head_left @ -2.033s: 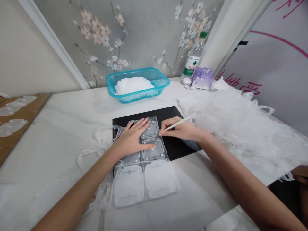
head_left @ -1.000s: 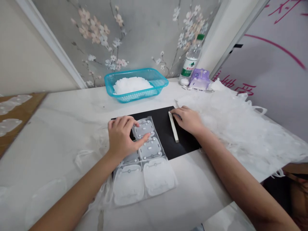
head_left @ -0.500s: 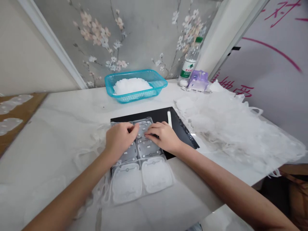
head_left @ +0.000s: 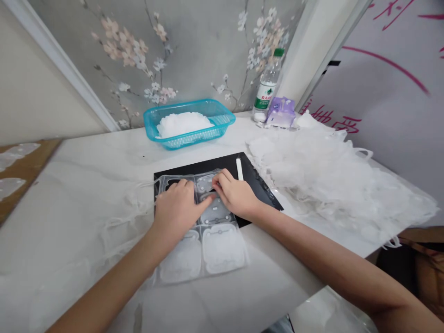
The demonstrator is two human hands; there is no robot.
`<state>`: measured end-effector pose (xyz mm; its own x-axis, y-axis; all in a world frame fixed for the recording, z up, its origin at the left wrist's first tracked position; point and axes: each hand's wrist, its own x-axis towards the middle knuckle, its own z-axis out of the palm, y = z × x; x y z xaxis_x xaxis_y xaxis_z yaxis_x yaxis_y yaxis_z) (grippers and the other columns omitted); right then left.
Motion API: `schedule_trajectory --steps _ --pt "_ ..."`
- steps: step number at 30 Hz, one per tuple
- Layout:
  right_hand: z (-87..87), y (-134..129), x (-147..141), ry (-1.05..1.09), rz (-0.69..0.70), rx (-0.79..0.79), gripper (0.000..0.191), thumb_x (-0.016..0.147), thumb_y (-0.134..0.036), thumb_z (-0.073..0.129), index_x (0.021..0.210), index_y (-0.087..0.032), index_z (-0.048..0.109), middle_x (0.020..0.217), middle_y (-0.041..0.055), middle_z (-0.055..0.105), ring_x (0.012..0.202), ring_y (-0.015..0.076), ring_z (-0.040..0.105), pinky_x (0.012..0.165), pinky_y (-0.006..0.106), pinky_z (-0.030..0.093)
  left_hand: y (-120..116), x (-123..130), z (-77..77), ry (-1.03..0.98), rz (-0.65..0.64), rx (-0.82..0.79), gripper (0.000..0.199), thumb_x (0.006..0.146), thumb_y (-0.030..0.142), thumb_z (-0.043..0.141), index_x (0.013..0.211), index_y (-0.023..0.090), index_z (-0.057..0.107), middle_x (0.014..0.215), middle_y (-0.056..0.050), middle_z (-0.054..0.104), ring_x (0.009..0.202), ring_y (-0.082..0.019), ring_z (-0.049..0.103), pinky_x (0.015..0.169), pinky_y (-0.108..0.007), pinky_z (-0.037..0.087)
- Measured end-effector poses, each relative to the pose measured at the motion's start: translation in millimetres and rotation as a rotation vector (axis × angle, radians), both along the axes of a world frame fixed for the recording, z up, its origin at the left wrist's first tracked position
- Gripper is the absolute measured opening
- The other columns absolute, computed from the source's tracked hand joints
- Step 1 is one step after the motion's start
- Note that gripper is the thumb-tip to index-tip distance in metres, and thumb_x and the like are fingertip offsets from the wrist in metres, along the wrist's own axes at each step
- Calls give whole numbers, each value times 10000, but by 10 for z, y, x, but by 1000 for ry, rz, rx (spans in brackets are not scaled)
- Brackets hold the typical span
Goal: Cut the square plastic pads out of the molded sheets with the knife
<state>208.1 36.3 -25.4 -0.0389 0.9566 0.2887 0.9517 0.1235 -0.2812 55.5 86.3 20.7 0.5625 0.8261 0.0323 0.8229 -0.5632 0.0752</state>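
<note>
A translucent plastic sheet (head_left: 225,249) with several rounded panels lies partly on a black board (head_left: 222,161). My left hand (head_left: 178,201) rests flat on its left side, thumb stretched toward the middle. At the upper right panel, my right hand (head_left: 236,192) pinches the edge of a clear plastic piece (head_left: 204,184) between thumb and fingers. Black shows through an opening at the sheet's upper left. A white pen-like tool (head_left: 239,169) lies on the board beyond my right hand.
A blue basket (head_left: 163,141) holding white pieces stands at the back. Right of it are a water bottle (head_left: 267,92) and a purple packet (head_left: 280,111). A wide heap of translucent plastic scraps (head_left: 333,180) covers the table's right side. Brown cardboard (head_left: 31,175) lies far left.
My left hand has moved down and opened from a curled pose to lie flatter on the sheet. My right fingers have closed at the upper right panel. The view has shifted slightly.
</note>
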Motion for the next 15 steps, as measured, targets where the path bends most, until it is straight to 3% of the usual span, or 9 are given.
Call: schedule_trajectory --steps 4,8,11,15 --pt "13 -22 26 92 -40 65 179 938 -278 349 970 -178 494 1013 66 571 769 144 600 488 229 367 158 -2 -232 -491 -42 -420 331 746 495 573 782 172 639 757 -30 671 708 -209 608 563 -269 373" --pt "27 -44 41 158 -22 151 148 904 -288 426 964 -191 521 1037 56 581 780 137 612 516 223 407 193 9 -367 -1027 -21 -769 359 683 328 695 986 150 621 944 -51 697 819 -197 627 716 -282 466" --pt "27 -63 42 154 16 264 182 890 -279 457 1025 -195 545 1054 54 595 775 121 622 501 210 415 166 20 -346 -1186 22 -926 426 648 257 734 1037 149 598 920 -44 705 817 -181 636 733 -266 481" --pt "12 -73 40 140 97 359 237 868 -296 514 1066 -178 565 1039 53 629 839 121 638 551 197 456 159 17 -317 -1246 27 -1005 387 671 274 728 1018 155 605 838 -23 704 765 -160 634 702 -237 476"
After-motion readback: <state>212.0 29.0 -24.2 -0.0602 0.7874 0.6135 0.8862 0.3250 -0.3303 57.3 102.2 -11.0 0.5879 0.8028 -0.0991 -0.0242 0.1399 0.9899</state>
